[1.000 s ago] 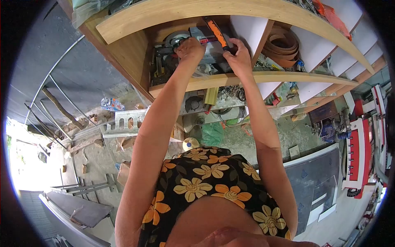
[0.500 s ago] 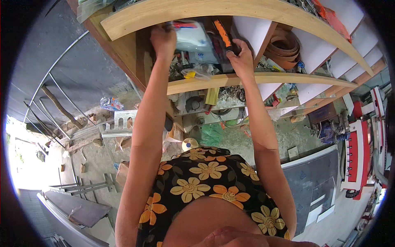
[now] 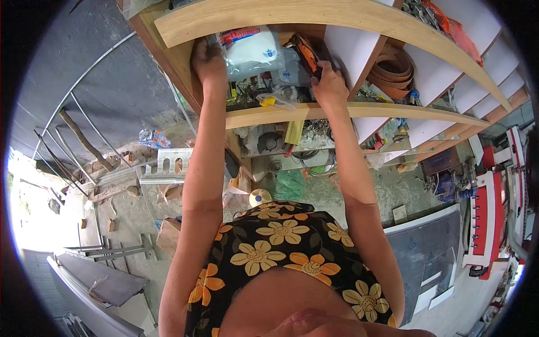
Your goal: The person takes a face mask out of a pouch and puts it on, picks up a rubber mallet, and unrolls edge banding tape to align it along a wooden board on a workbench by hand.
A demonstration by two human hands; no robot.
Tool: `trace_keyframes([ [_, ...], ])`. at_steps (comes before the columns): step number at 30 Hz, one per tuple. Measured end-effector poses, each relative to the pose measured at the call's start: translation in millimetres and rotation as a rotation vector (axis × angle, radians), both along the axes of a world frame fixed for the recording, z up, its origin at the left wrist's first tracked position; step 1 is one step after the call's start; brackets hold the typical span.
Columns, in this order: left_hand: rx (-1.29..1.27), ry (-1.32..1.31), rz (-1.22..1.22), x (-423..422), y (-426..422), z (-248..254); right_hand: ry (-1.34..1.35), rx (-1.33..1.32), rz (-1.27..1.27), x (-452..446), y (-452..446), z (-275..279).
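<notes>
At eleven o'clock, shadow obscures the fingertips of your left hand. Toward twelve, the curved, pale wooden board hides the top of the white, clear-wrapped packet. Near one, your right hand covers the lower end of the long orange-and-black tool.

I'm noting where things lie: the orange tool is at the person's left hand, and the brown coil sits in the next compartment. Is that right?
Not quite: the head view shows the orange tool at the right hand, not the left. The brown coil does sit in the next compartment.
</notes>
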State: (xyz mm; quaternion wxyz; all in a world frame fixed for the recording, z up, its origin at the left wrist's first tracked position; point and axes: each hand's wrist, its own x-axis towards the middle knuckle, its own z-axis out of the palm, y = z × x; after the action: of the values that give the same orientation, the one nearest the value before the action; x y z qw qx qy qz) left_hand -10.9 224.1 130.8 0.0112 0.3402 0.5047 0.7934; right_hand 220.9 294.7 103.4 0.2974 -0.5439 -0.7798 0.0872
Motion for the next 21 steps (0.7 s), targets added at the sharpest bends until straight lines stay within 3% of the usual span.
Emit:
trace_keyframes([
  [8, -0.029, -0.232, -0.499, -4, -6, -35, -0.017, -0.047, 0.074, 11, 1, 5],
  [12, -0.047, -0.231, -0.558, 2, -18, -32, -0.019, -0.050, 0.069, 11, -3, 13],
  [15, -0.023, -0.180, -0.604, 3, -23, -30, 0.108, 0.100, 0.097, 8, -2, 15],
  [18, 0.004, -0.187, -0.614, 2, -22, -31, 0.431, 0.156, 0.286, 6, -4, 34],
  [21, 0.009, -0.211, -0.623, 6, -25, -27, 0.663, 0.074, 0.435, -1, -8, 52],
])
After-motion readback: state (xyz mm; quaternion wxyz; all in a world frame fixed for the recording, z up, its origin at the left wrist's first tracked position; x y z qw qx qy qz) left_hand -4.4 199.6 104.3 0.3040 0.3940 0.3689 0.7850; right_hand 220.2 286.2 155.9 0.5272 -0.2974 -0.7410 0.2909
